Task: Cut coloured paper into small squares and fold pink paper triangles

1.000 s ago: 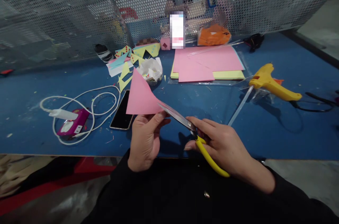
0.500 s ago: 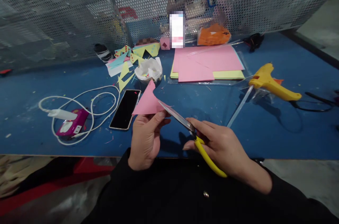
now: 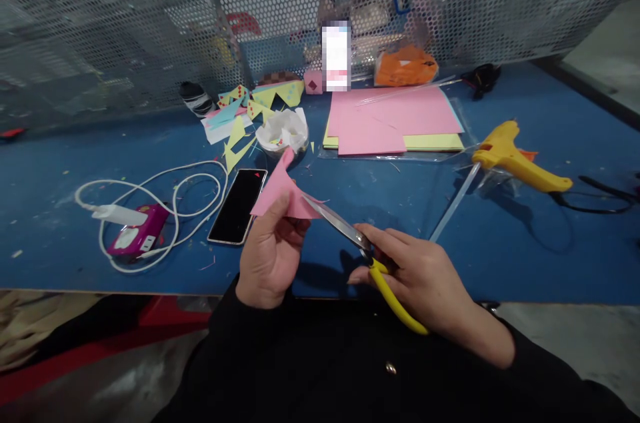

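Observation:
A piece of pink paper [image 3: 274, 186] with a curved cut edge is pinched in my left hand [image 3: 273, 249], thumb in front and fingers behind. My right hand [image 3: 417, 269] grips a pair of scissors [image 3: 395, 303] with yellow handles; part of the handles is hidden by the fingers. The metal blades point up and left, their tips at the right side of the pink paper. The blades look closed or nearly so. Just left of the paper, a black-screened phone [image 3: 237, 206] lies on the blue table [image 3: 330, 256].
Behind are a bowl lined with white paper [image 3: 283, 129], yellow paper scraps [image 3: 240, 149] and a stack of coloured paper [image 3: 395, 119]. At right lies a yellow glue gun [image 3: 520, 159]. A purple power adapter [image 3: 137, 233] with a white cable sits left. A perforated metal screen [image 3: 125, 23] borders the back.
My left thumb has moved up and left onto the front of the pink paper, and the hand has shifted slightly left. The paper has bent a little. My right hand and the scissors barely moved.

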Tool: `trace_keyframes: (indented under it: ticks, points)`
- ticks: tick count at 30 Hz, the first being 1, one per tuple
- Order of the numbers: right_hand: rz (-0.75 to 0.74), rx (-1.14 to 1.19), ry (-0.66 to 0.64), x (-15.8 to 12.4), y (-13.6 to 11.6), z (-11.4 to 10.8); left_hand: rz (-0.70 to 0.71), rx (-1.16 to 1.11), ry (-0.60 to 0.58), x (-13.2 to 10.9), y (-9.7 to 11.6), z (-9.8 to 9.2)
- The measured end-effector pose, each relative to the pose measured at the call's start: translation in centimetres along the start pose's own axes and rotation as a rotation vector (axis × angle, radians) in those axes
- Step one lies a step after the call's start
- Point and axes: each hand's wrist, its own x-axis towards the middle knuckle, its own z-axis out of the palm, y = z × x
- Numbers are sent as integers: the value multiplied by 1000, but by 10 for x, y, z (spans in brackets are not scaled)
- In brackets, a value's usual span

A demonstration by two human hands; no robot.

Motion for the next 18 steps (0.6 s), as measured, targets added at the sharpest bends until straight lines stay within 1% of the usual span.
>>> trace_keyframes:
  ticks: [2,6,13,18]
  points:
    - [-5,-10,8,0,0,1,27,-10,38,1,0,0]
    - [-11,-48,19,0,0,2,110,6,-13,-1,-4,-2]
    - [-21,-121,22,-2,-2,0,162,58,-66,-3,-5,-4]
    - [-16,-137,39,-2,-3,0,197,58,-59,-3,-9,-6]
